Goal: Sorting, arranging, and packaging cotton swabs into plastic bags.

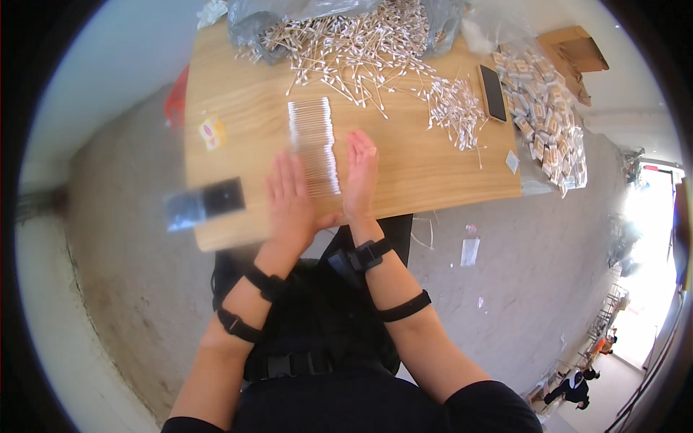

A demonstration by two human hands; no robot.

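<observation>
Head view: we press our left hand (290,198) and right hand (359,177), fingers flat and together, against both sides of a neat row of cotton swabs (314,144) lying mid-surface (404,173), below the loose swab pile (361,47).

One pale wooden counter (404,173). Two bare hands on it: one left hand (292,202), one right hand (359,173). One neat row of white-tipped cotton swabs (312,144) between them; individual swabs too many and too small to count. One loose heap of cotton swabs (361,43) spilling from one grey plastic bag (253,25). One smaller loose pile (455,108). One black flat phone (492,92). One clear bag of small packets (545,115). One small yellow packet (212,132). One brown cardboard box (574,50).
</observation>
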